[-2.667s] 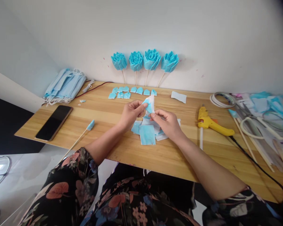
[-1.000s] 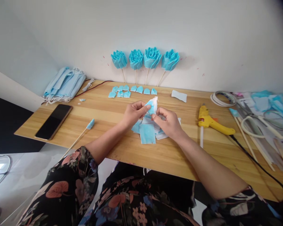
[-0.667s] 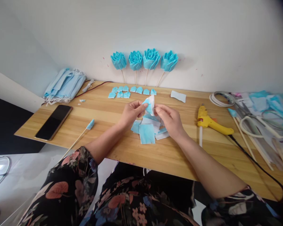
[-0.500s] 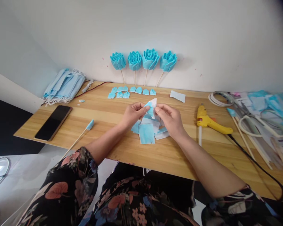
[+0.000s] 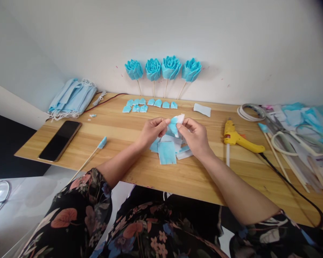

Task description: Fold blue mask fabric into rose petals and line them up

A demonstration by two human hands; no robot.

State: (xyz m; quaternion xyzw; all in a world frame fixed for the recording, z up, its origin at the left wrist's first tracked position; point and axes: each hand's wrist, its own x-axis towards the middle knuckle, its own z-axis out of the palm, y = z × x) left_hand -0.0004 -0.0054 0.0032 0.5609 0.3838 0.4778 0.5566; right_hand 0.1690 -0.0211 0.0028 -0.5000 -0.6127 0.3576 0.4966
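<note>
Between my hands is a small folded piece of blue and white mask fabric [image 5: 177, 123]. My left hand [image 5: 155, 130] pinches its left edge between thumb and forefinger. My right hand [image 5: 196, 136] grips its right side, thumb in front. Just beneath, loose cut squares of the same fabric [image 5: 167, 152] lie overlapping on the wooden table [image 5: 118, 129]. Beyond the hands, small folded blue petals [image 5: 158, 103] are set out in rows. Several blue fabric roses [image 5: 171, 68] on thin sticks lean against the wall behind them.
On the left are a stack of face masks [image 5: 71, 96], a phone [image 5: 60, 141] and a blue-tipped stick [image 5: 93, 154]. To the right lie a yellow glue gun [image 5: 242, 139] with its cord, tape rolls [image 5: 251, 112], scissors [image 5: 296, 141] and fabric scraps. A pale strip [image 5: 202, 109] rests near the wall.
The folded fabric has shifted slightly right and tilted. My right thumb now lies across its front, where before it held the right edge; more of the left thumb is off the blue face.
</note>
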